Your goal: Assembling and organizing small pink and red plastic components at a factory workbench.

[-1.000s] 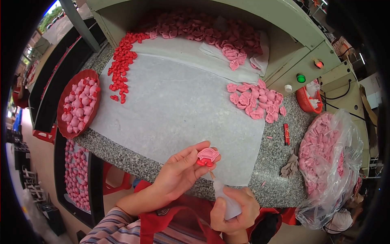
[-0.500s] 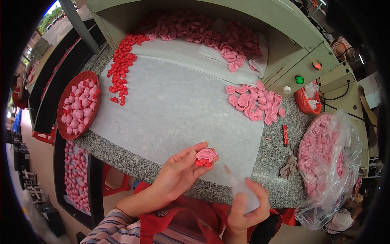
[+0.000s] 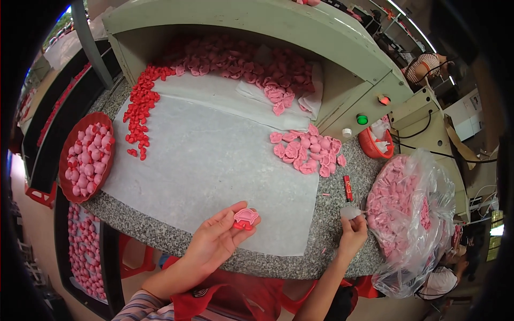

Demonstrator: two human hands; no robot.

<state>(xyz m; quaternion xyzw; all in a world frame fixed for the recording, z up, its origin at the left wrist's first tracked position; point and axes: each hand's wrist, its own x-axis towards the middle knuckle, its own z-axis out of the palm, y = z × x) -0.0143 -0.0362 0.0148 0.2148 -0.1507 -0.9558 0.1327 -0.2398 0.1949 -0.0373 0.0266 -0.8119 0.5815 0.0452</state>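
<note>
The left hand [image 3: 214, 243] pinched a small pink moulded piece [image 3: 246, 217] above the speckled stone bench [image 3: 334, 235]; the right hand [image 3: 352, 235], well to its right, clenched a small white squeeze bottle [image 3: 350, 212].

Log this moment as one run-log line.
left hand: pinches pink moulded piece with red underside | right hand: grips small white squeeze bottle on grey speckled counter | white sheet under left hand

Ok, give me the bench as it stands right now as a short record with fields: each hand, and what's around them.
left hand: holds a pink piece with a red part under it, at the fingers
right hand: pinches a small whitish item over the granite counter
work surface: white sheet
near right: clear bag of pink pieces, loose pink pile
near left: red tray of pink pieces, row of red parts
</note>
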